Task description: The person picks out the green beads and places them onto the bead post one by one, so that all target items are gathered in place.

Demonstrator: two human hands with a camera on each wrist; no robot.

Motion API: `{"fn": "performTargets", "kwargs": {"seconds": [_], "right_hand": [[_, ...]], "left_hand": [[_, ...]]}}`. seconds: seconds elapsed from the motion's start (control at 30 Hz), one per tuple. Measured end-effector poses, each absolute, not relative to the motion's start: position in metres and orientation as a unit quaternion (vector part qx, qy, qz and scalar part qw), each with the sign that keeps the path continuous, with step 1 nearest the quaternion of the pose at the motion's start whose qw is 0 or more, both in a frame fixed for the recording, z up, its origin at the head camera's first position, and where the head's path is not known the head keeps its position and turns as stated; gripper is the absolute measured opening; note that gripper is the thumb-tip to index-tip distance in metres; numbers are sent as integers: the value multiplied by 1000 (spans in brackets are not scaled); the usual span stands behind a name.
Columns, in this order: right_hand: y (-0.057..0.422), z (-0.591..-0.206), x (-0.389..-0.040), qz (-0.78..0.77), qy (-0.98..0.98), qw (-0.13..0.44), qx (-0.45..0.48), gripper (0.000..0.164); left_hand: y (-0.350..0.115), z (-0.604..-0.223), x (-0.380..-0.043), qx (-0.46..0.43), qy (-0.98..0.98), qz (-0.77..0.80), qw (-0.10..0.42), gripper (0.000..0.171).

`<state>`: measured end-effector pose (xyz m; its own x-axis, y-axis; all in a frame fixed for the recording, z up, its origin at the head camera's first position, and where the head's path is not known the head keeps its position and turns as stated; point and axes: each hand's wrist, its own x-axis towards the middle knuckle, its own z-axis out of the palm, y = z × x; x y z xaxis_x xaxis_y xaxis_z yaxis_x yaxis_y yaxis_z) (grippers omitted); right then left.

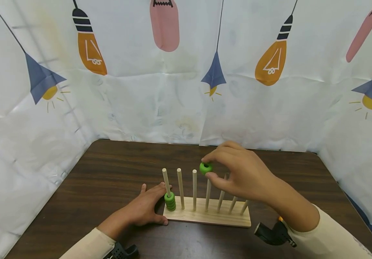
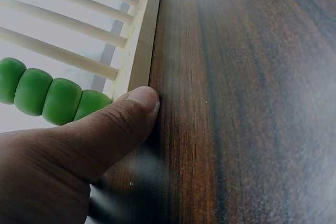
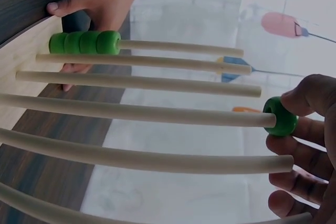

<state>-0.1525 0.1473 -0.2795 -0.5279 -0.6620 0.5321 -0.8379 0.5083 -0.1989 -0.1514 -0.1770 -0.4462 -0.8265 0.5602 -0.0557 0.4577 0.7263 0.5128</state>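
Note:
A pale wooden peg board (image 1: 202, 216) with several upright pegs sits on the table. Four-odd aside, several green beads (image 1: 170, 202) are stacked low on its leftmost peg. My left hand (image 1: 143, 207) holds the board's left end, thumb at the front corner and fingers along the back. Between thumb and fingertips, my right hand (image 1: 244, 174) pinches a single green bead (image 1: 206, 168). That bead is at the tip of the fourth peg (image 3: 210, 117) from the left, and in the right wrist view the peg's end overlaps its hole. The right hand hides the tops of the pegs farther right.
The dark wood-grain table (image 1: 121, 162) extends around the board. White sheeting (image 1: 134, 108) printed with lamps and bulbs hangs behind and at both sides. Each wrist wears a black camera mount (image 1: 274, 233); a small orange spot shows beside the right one.

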Motion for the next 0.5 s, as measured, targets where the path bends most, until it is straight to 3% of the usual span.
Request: {"fn": "performTargets", "kwargs": {"seconds": [0.5], "right_hand": [[133, -279, -154, 214, -861, 174, 427, 24]], "left_hand": [[-176, -449, -153, 275, 923, 248, 104, 99]]}}
